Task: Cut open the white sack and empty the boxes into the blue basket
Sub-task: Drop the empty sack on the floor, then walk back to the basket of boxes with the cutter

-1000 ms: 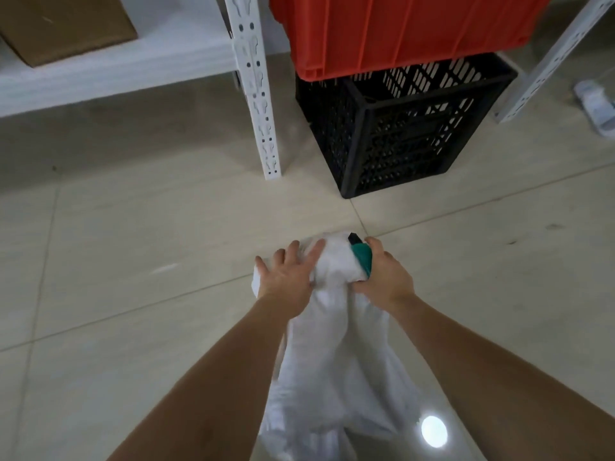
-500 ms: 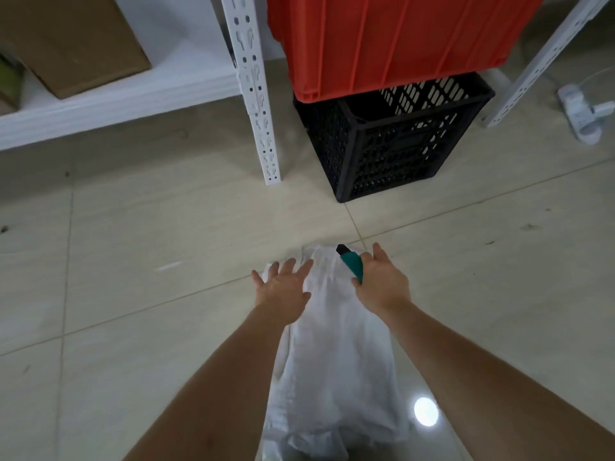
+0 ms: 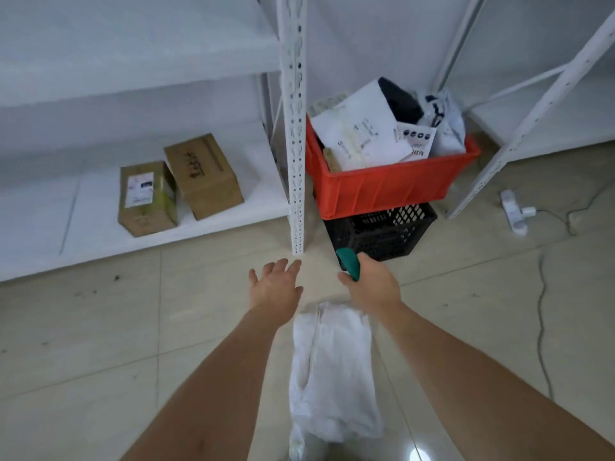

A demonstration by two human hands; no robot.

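The white sack (image 3: 332, 367) lies flat and limp on the tiled floor between my forearms. My left hand (image 3: 274, 287) hovers above its far end with fingers spread, holding nothing. My right hand (image 3: 369, 284) is closed around a teal-handled cutter (image 3: 349, 262), raised clear of the sack. No blue basket shows in this view.
A red bin (image 3: 382, 189) full of white parcels sits on a black crate (image 3: 382, 232) just ahead. A white shelf upright (image 3: 294, 128) stands beside it. Two cardboard boxes (image 3: 179, 184) rest on the low shelf at left. A power strip (image 3: 514, 212) and cable lie at right.
Both hands have let go of the sack and lifted away from it. The sack now lies flat on the floor. The view has tilted up, revealing the shelf and the bin's contents.
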